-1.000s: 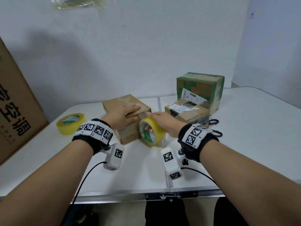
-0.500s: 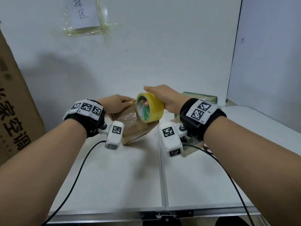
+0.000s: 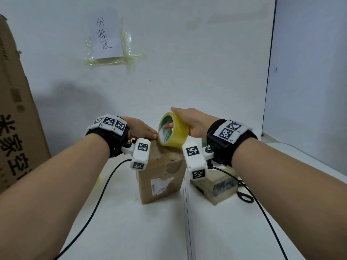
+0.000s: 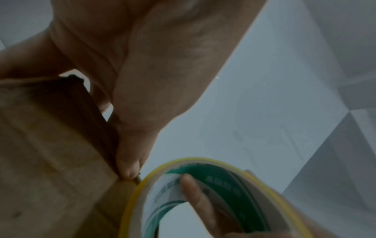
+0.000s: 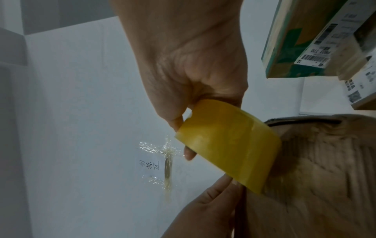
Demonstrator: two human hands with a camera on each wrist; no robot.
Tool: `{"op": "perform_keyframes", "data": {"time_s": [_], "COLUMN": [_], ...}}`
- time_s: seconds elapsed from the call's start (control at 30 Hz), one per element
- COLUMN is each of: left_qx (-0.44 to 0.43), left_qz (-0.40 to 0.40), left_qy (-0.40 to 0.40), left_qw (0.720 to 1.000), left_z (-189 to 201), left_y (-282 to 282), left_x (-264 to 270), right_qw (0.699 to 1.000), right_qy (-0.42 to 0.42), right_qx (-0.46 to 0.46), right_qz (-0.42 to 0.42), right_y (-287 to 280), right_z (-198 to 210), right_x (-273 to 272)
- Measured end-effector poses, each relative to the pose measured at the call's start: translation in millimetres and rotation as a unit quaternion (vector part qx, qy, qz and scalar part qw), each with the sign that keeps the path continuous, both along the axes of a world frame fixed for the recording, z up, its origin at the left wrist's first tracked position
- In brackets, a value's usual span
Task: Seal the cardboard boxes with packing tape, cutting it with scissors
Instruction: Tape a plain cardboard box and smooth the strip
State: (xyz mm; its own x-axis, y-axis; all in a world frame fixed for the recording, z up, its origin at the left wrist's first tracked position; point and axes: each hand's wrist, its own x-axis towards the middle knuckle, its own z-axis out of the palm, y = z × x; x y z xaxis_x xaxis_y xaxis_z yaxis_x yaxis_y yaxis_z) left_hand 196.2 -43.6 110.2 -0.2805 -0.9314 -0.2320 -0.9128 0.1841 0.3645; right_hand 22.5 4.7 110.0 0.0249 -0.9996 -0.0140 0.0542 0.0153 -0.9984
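Note:
A brown cardboard box (image 3: 159, 175) stands on end at the middle of the white table (image 3: 131, 231). My left hand (image 3: 148, 131) lies flat over its top, and the thumb tip (image 4: 130, 170) presses at the box's upper edge. My right hand (image 3: 180, 119) grips a yellow tape roll (image 3: 173, 131) with a finger (image 4: 195, 193) through the core, and the roll touches the top edge of the box. In the right wrist view the roll (image 5: 230, 145) lies against the box (image 5: 305, 177), with my left hand's straight fingers (image 5: 215, 196) just below it. The pulled-off tape itself does not show clearly.
A smaller labelled box (image 3: 214, 186) sits just right of the standing one, with a black scissors handle (image 3: 244, 197) beside it. A green-printed box (image 5: 305, 40) is behind. A large printed carton (image 3: 16, 128) leans at the far left. A taped paper sign (image 3: 107, 34) hangs on the wall.
The brown box went from lying flat to standing on end. My right hand carried the roll from the box's front face up to its top edge. My left hand stayed on the box.

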Motion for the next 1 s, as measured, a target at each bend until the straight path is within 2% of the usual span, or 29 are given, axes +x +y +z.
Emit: {"op": "perform_keyframes", "data": {"time_s": [0.17, 0.23, 0.37, 0.5, 0.57, 0.77, 1.0], "left_qx": [-0.070, -0.066, -0.126, -0.142, -0.141, -0.137, -0.153], "left_qz": [0.005, 0.005, -0.045, -0.042, -0.037, -0.012, -0.023], "left_qy": [-0.114, -0.093, -0.076, 0.024, 0.056, 0.072, 0.004], "left_qw": [0.991, 0.993, 0.988, 0.989, 0.988, 0.988, 0.988], "left_z": [-4, -11, -25, -40, -44, -56, -59], "left_y": [0, -4, -11, -21, -28, -39, -48], "left_x": [1, 4, 8, 12, 15, 18, 13], "right_qw": [0.997, 0.997, 0.997, 1.000, 0.999, 0.998, 0.999], "right_qy": [-0.055, -0.059, -0.058, -0.006, -0.026, -0.037, -0.027], "right_qx": [-0.006, -0.016, -0.022, -0.025, -0.015, -0.025, -0.040], "right_qz": [0.051, 0.050, 0.039, -0.005, 0.020, 0.046, 0.026], "right_y": [-4, -8, -18, -31, -32, -31, -36], "right_z": [-3, -7, -14, -23, -25, -30, -29], "right_x": [7, 12, 21, 25, 26, 31, 31]}}
